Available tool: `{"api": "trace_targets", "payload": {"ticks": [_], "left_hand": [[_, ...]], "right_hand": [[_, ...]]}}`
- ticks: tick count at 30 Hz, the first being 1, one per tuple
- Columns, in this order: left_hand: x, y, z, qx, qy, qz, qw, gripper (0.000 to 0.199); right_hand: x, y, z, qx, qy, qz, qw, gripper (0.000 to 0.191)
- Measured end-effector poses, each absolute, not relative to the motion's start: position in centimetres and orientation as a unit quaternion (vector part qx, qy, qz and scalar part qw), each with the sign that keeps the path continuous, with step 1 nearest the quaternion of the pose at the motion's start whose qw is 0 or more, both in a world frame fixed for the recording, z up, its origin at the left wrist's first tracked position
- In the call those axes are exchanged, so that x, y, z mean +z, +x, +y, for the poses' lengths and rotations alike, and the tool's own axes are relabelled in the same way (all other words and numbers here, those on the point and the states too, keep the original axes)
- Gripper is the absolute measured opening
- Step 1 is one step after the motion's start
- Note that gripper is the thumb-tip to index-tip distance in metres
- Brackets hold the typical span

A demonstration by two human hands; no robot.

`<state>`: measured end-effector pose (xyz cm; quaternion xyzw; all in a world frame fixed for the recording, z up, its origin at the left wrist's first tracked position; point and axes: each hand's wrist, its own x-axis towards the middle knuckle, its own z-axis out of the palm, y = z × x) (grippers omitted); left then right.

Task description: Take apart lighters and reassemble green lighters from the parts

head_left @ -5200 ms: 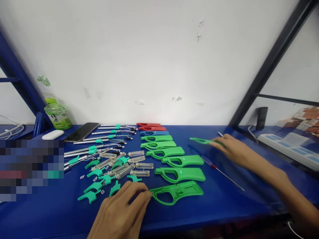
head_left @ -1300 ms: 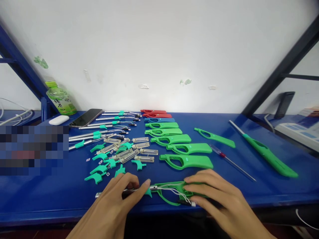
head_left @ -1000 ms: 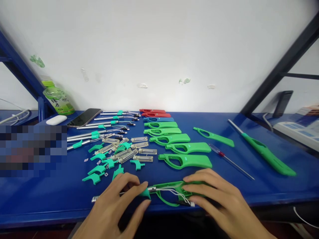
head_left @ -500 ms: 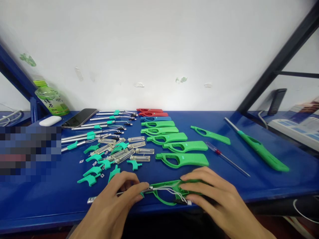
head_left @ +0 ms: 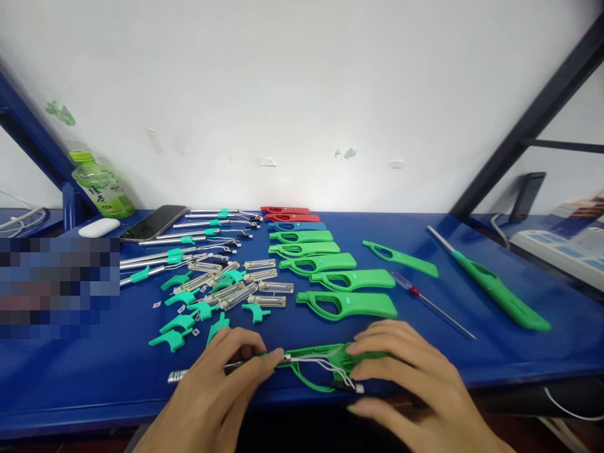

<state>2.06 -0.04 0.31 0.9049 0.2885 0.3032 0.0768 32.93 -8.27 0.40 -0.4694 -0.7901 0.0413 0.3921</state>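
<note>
Pinching the tube (head_left: 177,376) at one end of the shell (head_left: 340,353), the left hand (head_left: 214,390) might slip, skewing wires (head_left: 323,361) that the right hand (head_left: 418,380), fingers wide at the other, could snag.

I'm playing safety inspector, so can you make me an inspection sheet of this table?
Surface: blue table with parts laid out.
Job's things: metal tube at narrow end of open green shell; row of coloured shells beyond.
Clutter: phone, drink bottle, white case, back left.
Left hand: pinching the tube.
Right hand: fingers over the shell's wide end, thumb apart.
Cables: white wires across the shell; white cord below the table, right.
Surroundings: scuffed white wall; dark post at right.
</note>
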Motion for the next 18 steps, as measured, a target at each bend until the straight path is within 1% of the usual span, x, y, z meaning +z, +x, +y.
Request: {"api": "trace_targets", "payload": {"ticks": [2, 6, 12, 15, 18], "left_hand": [[0.3, 2.0, -0.1, 0.300, 0.905, 0.291, 0.074, 0.045], [0.3, 1.8, -0.1, 0.293, 0.909, 0.290, 0.063, 0.041], [0.2, 2.1, 0.0, 0.293, 0.910, 0.289, 0.043, 0.037], [0.3, 2.3, -0.3, 0.297, 0.906, 0.300, 0.032, 0.033], [0.8, 2.2, -0.4, 0.298, 0.900, 0.319, -0.002, 0.029]], "right_hand": [[0.6, 32.7, -7.8, 0.044, -0.454, -0.795, 0.400, 0.012], [0.9, 32.4, -7.1, 0.031, -0.426, -0.796, 0.430, 0.006], [0.7, 32.2, -6.9, 0.032, -0.454, -0.776, 0.437, 0.008], [0.7, 32.1, -7.0, 0.032, -0.464, -0.772, 0.433, 0.005], [0.7, 32.1, -7.1, 0.031, -0.467, -0.770, 0.433, 0.002]]}}
